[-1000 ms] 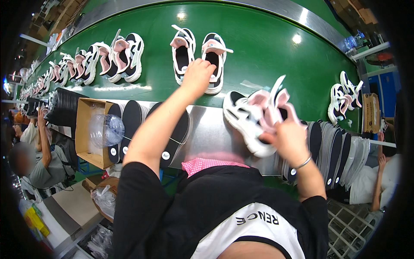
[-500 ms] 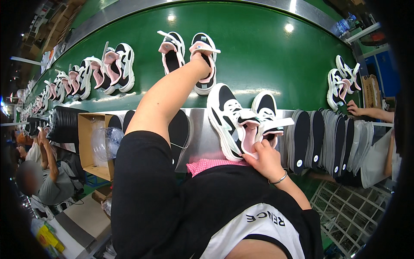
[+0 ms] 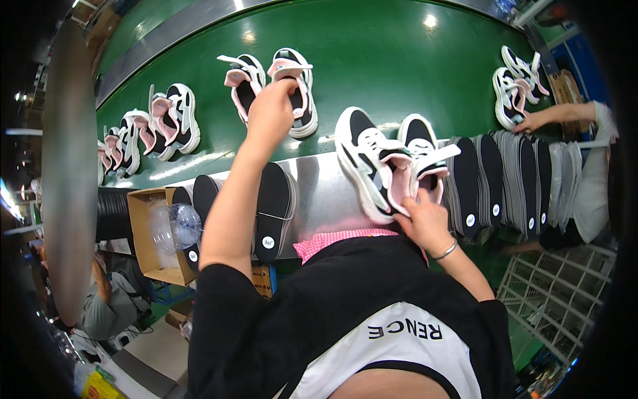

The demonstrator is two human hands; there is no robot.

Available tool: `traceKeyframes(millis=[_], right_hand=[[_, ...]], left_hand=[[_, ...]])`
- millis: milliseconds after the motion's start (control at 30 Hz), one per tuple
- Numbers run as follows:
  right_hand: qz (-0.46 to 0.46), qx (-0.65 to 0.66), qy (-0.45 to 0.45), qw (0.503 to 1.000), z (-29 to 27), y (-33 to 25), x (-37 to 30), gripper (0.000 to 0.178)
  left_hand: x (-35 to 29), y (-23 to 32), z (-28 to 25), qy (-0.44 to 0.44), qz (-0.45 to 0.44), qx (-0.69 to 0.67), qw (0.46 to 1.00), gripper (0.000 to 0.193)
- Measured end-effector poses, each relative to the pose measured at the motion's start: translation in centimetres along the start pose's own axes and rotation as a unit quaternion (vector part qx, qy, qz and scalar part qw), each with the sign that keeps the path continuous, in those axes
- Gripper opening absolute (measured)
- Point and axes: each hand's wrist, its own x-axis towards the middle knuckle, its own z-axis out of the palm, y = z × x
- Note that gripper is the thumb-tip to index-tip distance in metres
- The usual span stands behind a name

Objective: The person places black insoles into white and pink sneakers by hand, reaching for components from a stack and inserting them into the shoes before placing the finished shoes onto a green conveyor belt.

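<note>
The person's right hand (image 3: 425,219) is at the bench's (image 3: 399,60) near edge, its fingers pinching the near pair of sneakers (image 3: 385,158) by the heels. The two shoes, black and white with pink lining, stand close together, toes pointing toward the far edge; their front ends are over the green surface and their heels over the metal strip (image 3: 316,193) along the near edge. Whether the soles rest on the bench or are lifted cannot be told.

The left hand (image 3: 272,110) is farther in from that edge, over the heel opening of the right shoe in a second pair of sneakers (image 3: 293,66). Its fingers are at the collar, but whether they grip it or are loose cannot be told.

Toward the bench's left end is a row of matching sneakers (image 3: 186,120). Along the near edge, left of the metal strip's bare part, are bundled black insoles (image 3: 274,206) and a cardboard box (image 3: 141,233) holding clear plastic (image 3: 166,229); more insole stacks (image 3: 488,179) stand to the right. A co-worker's arm (image 3: 568,114) extends across the near right corner, close to another pair of sneakers (image 3: 506,96).
</note>
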Motion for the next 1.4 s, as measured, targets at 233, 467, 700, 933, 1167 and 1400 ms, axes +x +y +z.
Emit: traceKeyframes(millis=[233, 467, 700, 933, 1167, 1400], right_hand=[[-0.026, 0.149, 0.106, 0.983, -3.5, 5.3, 0.1, 0.032], [0.211, -0.048, 0.167, 0.962, 0.0, 14.0, -1.4, 0.045], [0.243, 0.0, 0.186, 0.952, -0.7, 13.7, -1.0, 0.044], [-0.069, 0.15, 0.269, 0.949, -8.7, 7.6, -2.7, 0.012], [-0.165, -0.179, 0.001, 0.97, -4.5, 1.4, -0.8, 0.007], [-0.057, -0.072, -0.017, 0.996, 0.0, 0.4, 4.3, 0.015]], left_hand=[[-12.1, 7.0, 6.2, -0.191, -0.256, -0.328, 0.889, 0.045], [-10.0, 11.8, 11.4, -0.024, -0.043, -0.177, 0.983, 0.057], [-6.8, 11.6, 12.5, -0.042, -0.118, -0.175, 0.977, 0.019], [-7.9, 12.0, 13.3, -0.041, -0.217, -0.196, 0.956, 0.024], [-8.0, 13.1, 13.2, -0.028, -0.149, -0.213, 0.965, 0.022], [-9.1, 13.3, 13.3, -0.055, -0.214, -0.172, 0.96, 0.017]])
